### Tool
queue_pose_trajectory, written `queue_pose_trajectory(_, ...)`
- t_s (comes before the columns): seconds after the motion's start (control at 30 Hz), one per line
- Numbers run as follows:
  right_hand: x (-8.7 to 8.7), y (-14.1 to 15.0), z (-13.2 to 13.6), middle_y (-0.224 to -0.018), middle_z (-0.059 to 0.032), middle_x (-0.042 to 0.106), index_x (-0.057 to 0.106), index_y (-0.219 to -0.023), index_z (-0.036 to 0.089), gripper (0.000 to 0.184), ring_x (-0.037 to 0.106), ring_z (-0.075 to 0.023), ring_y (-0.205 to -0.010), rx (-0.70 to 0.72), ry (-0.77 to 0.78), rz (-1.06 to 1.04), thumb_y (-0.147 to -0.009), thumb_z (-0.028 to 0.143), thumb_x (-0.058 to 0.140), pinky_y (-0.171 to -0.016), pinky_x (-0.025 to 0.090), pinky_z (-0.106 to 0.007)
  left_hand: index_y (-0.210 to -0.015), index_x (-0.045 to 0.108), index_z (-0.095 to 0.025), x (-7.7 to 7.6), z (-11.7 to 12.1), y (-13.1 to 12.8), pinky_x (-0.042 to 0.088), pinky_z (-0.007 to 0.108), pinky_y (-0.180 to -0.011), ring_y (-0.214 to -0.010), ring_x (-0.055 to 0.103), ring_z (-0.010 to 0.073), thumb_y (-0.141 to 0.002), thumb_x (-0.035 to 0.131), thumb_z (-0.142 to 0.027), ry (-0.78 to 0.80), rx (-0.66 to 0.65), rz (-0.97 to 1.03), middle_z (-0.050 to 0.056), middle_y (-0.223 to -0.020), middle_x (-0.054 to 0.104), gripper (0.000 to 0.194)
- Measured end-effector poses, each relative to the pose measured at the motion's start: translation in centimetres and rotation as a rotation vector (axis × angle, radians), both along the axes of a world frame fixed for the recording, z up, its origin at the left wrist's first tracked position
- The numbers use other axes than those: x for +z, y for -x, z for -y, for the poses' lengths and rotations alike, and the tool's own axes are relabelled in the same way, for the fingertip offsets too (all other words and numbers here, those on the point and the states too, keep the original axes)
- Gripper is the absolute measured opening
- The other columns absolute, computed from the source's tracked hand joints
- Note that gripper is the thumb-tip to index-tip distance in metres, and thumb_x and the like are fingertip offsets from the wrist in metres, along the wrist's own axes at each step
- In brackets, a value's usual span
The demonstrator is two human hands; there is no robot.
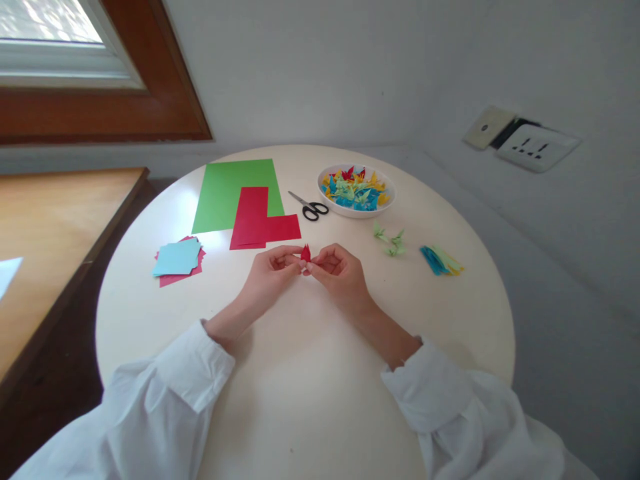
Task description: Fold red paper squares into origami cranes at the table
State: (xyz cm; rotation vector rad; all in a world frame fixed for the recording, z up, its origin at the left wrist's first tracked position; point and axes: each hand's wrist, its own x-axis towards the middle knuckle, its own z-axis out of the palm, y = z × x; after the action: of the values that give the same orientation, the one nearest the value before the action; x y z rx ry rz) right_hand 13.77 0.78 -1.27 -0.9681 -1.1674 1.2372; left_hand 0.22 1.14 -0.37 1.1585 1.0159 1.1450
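A small red folded paper piece [305, 254], pointed at the top, is pinched between my two hands over the middle of the table. My left hand [274, 272] grips its left side with thumb and fingertips. From the right, the thumb and fingers of my right hand [341, 270] close on it. Fingertips cover its lower part. Just beyond the hands lie red paper sheets [251, 217], partly over a green sheet [213, 193]. Black-handled scissors [311, 211] rest behind the red piece, their blades pointing to the far left.
A white bowl [356, 213] holds many coloured paper cranes. Nearer stand several pale green cranes [395, 245], with folded paper strips [441, 260] to their right. Blue and red paper squares [177, 259] are stacked at left. The round white table [300, 387] stands by the wall.
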Motion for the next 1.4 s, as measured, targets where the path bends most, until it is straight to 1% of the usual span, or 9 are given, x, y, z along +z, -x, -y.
queue_pose_trajectory(0.1,0.05,-0.06,0.04,-0.062,0.0051,0.057,0.049,-0.065,0.019,0.023,0.059,-0.0101,-0.06,0.026,-0.025,0.026,-0.061,0.024,0.07,-0.064,0.05,-0.026,-0.081,0.067,-0.013,-0.22,-0.02,0.01,0.045,0.026,-0.066,-0.066,0.06,0.0135,-0.064,0.071,-0.031,0.014,-0.014,0.014,0.003,-0.069,0.067,0.026)
queue_pose_trajectory(0.23,0.07,-0.05,0.04,-0.063,0.005,0.055,0.048,-0.066,0.019,0.021,0.058,-0.0097,-0.061,0.055,-0.04,0.054,-0.062,0.022,0.068,-0.063,0.049,-0.025,-0.071,0.066,-0.014,-0.43,-0.06,-0.03,0.043,0.024,-0.062,-0.063,0.057,0.0113,-0.064,0.071,-0.031,0.016,0.003,0.021,0.001,-0.067,0.065,0.019)
queue_pose_trajectory(0.43,-0.07,0.07,0.04,-0.065,0.0045,0.057,0.05,-0.071,0.019,0.021,0.058,-0.0093,-0.06,0.114,0.033,0.024,-0.062,0.024,0.068,-0.061,0.049,-0.024,-0.068,0.063,-0.014,-0.12,0.06,-0.21,0.041,0.022,-0.058,-0.058,0.054,0.0097,-0.063,0.071,-0.028,0.025,0.02,0.088,-0.001,-0.062,0.062,0.016)
queue_pose_trajectory(0.6,-0.34,-0.04,-0.01,-0.065,0.0014,0.062,0.059,-0.073,0.017,0.014,0.06,-0.0108,-0.06,0.182,0.032,0.124,-0.068,0.029,0.063,-0.062,0.049,-0.026,-0.065,0.06,-0.014,0.03,0.12,-0.29,0.042,0.024,-0.056,-0.054,0.053,0.0097,-0.066,0.069,-0.028,0.027,-0.05,0.162,-0.002,-0.057,0.058,0.017)
queue_pose_trajectory(0.67,-0.35,-0.13,0.02,-0.062,0.0014,0.062,0.06,-0.071,0.017,0.012,0.06,-0.011,-0.058,0.177,0.012,0.173,-0.069,0.029,0.061,-0.061,0.049,-0.025,-0.066,0.06,-0.015,-0.09,0.11,-0.24,0.042,0.025,-0.056,-0.053,0.053,0.0099,-0.067,0.068,-0.028,0.022,-0.064,0.153,-0.002,-0.056,0.057,0.016)
queue_pose_trajectory(0.87,-0.01,-0.26,0.21,-0.059,0.002,0.06,0.056,-0.063,0.017,0.01,0.059,-0.0107,-0.056,0.169,-0.041,0.294,-0.07,0.024,0.058,-0.056,0.047,-0.023,-0.065,0.061,-0.014,-0.13,0.22,-0.11,0.042,0.024,-0.053,-0.054,0.054,0.0106,-0.069,0.067,-0.029,-0.023,-0.029,0.034,-0.001,-0.056,0.059,0.016)
queue_pose_trajectory(1.17,-0.22,-0.05,0.35,-0.066,-0.0005,0.066,0.061,-0.071,0.017,0.01,0.062,-0.0126,-0.062,0.169,-0.074,0.284,-0.071,0.027,0.06,-0.06,0.049,-0.024,-0.059,0.06,-0.014,0.09,0.2,-0.27,0.042,0.026,-0.052,-0.05,0.054,0.011,-0.063,0.073,-0.028,0.044,-0.039,0.184,0.0,-0.054,0.061,0.019)
queue_pose_trajectory(1.27,-0.15,-0.11,0.43,-0.061,0.0002,0.065,0.059,-0.066,0.018,0.012,0.061,-0.0118,-0.056,0.136,-0.11,0.339,-0.074,0.027,0.058,-0.056,0.047,-0.023,-0.059,0.06,-0.014,0.03,0.25,-0.28,0.042,0.026,-0.052,-0.051,0.054,0.0112,-0.064,0.072,-0.028,0.035,-0.067,0.201,-0.001,-0.053,0.059,0.019)
queue_pose_trajectory(1.4,0.12,-0.34,0.63,-0.057,0.0006,0.064,0.056,-0.062,0.018,0.015,0.058,-0.0104,-0.051,0.062,-0.19,0.465,-0.076,0.025,0.057,-0.051,0.044,-0.021,-0.063,0.063,-0.014,0.02,0.27,-0.29,0.042,0.026,-0.055,-0.057,0.055,0.0113,-0.066,0.071,-0.028,0.032,-0.064,0.17,0.0,-0.059,0.06,0.017)
